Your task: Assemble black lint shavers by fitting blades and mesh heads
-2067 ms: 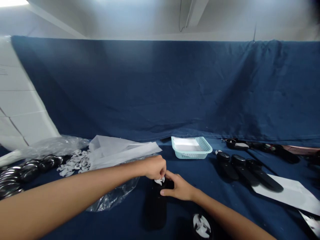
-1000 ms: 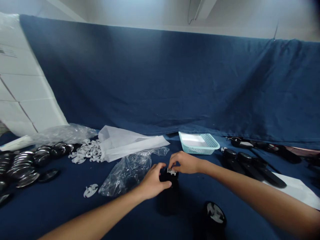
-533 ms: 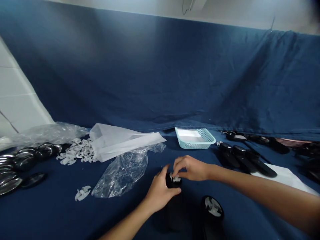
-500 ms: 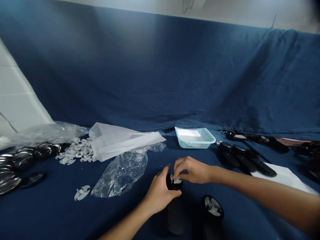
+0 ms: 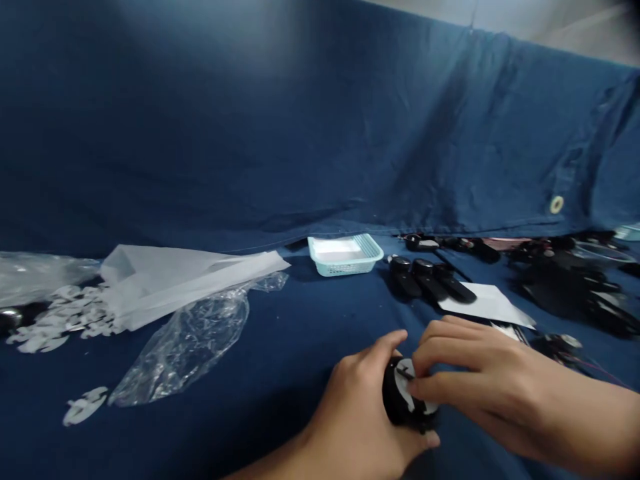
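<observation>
My left hand [image 5: 357, 413] wraps around a round black part [image 5: 399, 405] low in the middle of the blue cloth table. A white plastic piece [image 5: 403, 388] sits on the black part's top face. My right hand [image 5: 480, 387] lies over it from the right, with its fingertips pressed on the white piece. Most of the black part's body is hidden under both hands.
A crumpled clear plastic bag [image 5: 185, 340] and a white bag [image 5: 180, 277] lie to the left, with loose white pieces [image 5: 60, 317] beside them and one alone [image 5: 84, 407]. A pale green basket [image 5: 345, 253] stands at the back. Black handles [image 5: 430, 280] and white paper [image 5: 483, 303] lie right.
The view has swung right and come closer. Both hands and the black part now sit lower and nearer the camera. The second black part with a white piece is out of view.
</observation>
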Demonstrator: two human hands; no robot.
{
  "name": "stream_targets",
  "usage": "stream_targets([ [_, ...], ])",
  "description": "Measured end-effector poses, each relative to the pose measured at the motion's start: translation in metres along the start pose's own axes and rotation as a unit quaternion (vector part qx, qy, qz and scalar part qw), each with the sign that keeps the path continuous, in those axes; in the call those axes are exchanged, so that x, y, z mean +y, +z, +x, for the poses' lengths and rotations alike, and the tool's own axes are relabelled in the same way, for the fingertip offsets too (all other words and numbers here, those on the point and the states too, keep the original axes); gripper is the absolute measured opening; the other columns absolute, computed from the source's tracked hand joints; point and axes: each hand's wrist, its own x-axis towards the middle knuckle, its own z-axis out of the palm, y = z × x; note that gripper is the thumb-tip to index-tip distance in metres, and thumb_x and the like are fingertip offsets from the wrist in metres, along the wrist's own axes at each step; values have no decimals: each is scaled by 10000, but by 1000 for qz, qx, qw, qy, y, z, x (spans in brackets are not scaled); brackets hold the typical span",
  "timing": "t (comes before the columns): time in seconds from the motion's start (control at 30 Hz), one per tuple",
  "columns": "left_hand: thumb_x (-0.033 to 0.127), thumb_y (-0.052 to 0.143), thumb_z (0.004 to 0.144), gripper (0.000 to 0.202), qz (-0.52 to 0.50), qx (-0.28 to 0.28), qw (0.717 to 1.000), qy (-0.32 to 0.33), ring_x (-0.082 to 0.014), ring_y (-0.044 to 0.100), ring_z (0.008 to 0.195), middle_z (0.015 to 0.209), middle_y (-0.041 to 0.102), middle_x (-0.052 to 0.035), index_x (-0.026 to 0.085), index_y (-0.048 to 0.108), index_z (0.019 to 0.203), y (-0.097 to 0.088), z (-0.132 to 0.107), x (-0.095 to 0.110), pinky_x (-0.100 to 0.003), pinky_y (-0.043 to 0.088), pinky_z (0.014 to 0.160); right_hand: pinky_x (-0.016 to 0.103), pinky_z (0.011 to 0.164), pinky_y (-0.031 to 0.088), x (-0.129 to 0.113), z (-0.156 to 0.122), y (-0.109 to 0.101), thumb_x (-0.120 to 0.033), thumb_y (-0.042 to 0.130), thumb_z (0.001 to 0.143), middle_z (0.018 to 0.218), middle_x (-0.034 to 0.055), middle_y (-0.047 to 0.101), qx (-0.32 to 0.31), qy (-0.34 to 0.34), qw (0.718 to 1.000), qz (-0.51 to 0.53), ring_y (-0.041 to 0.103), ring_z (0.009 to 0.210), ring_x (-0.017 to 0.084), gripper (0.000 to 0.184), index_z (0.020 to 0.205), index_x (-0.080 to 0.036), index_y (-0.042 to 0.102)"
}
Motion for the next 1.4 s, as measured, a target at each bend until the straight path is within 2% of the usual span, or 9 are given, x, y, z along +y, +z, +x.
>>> stream_targets([
  [0.17, 183, 863, 517, 939, -11, -5, 998, -66, -276, 600, 1075, 1171, 654, -33, 323, 473, 1360, 57, 18, -6, -396, 463, 965, 294, 755, 444, 17, -51, 26, 3, 479, 868, 933, 43, 658, 50, 115, 989, 81, 579, 869, 166, 305, 974, -211, 668],
  [0.3, 123, 818, 557, 932, -7, -12, 994, -112, -287, 578, 1104, 1183, 638, -67, 302, 443, 1391, 95, 26, -22, -406, 438, 982, 312, 801, 430, 37, -68, 45, 13, 522, 829, 906, 35, 672, 28, 137, 987, 73, 575, 873, 181, 290, 926, -205, 686],
  [0.43, 82, 775, 607, 928, -26, -5, 988, -151, -274, 545, 1165, 1239, 612, -91, 248, 387, 1434, 117, 32, -33, -386, 395, 1031, 284, 770, 450, 57, -72, 56, -12, 535, 839, 863, 44, 674, -14, 119, 991, 64, 577, 848, 178, 236, 867, -183, 695],
  [0.57, 86, 785, 607, 866, -31, -3, 986, -162, -270, 526, 1199, 1265, 601, -95, 209, 446, 1394, 120, 36, -32, -365, 376, 1055, 287, 797, 452, 71, -73, 62, -7, 551, 825, 878, 40, 692, -14, 91, 993, 79, 585, 875, 172, 244, 893, -184, 704],
  [0.8, 108, 802, 583, 866, -34, -25, 983, -180, -293, 524, 1222, 1291, 604, -107, 195, 472, 1379, 110, 42, -28, -368, 384, 1048, 317, 809, 432, 83, -68, 57, -9, 563, 812, 866, 16, 696, -52, 38, 995, 80, 579, 864, 169, 260, 909, -199, 711],
  [1.03, 169, 874, 455, 928, -70, -39, 986, -148, -352, 549, 1193, 1264, 648, -83, 212, 548, 1322, 101, 46, -38, -416, 407, 1022, 301, 795, 433, 93, -59, 54, 7, 539, 807, 878, 30, 687, -84, 0, 993, 87, 569, 832, 169, 257, 913, -166, 696],
  [1.17, 151, 872, 451, 933, -73, -43, 985, -152, -348, 542, 1204, 1271, 644, -87, 201, 550, 1325, 99, 48, -37, -406, 403, 1027, 299, 779, 427, 87, -57, 51, -26, 554, 817, 888, 26, 686, -82, 23, 993, 80, 582, 842, 173, 227, 908, -183, 691],
  [1.4, 77, 814, 496, 930, -84, -71, 978, -176, -331, 563, 1169, 1260, 649, -74, 222, 507, 1361, 98, 51, -32, -416, 413, 1014, 252, 698, 435, 67, -53, 60, -83, 615, 743, 760, -19, 681, -61, 149, 986, 52, 594, 724, 147, 129, 737, -205, 656],
])
